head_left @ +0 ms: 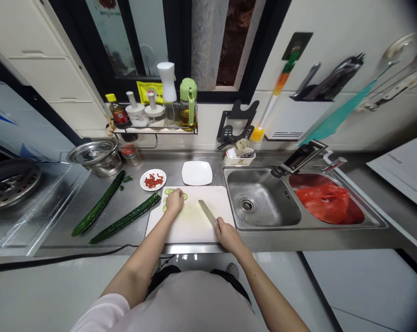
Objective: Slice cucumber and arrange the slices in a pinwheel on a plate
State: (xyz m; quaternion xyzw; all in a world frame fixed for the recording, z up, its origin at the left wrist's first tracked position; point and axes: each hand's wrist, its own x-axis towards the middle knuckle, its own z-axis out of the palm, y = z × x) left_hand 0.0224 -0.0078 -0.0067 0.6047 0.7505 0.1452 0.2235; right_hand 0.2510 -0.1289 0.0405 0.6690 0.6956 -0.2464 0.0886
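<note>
My right hand (227,233) is wrapped round the handle of a knife (207,213), whose blade points up and left over the white cutting board (194,230). At the board's upper left, my left hand (174,201) has its fingers bent down over cucumber slices (185,196); whether it grips any is hidden. More slices show to its left. Left of the board lie two long cucumbers, one (125,219) reaching the board's edge and another (99,205) farther left. Behind the board sit an empty white plate (196,173) and a round plate (143,181) of chopped red pieces.
A steel pot (106,161) and a red-lidded jar (131,156) stand at the back left. On the right is a double sink (263,223), with a red bag (327,203) in its right basin. Bottles and seasoning jars stand on a rack (160,131) by the window.
</note>
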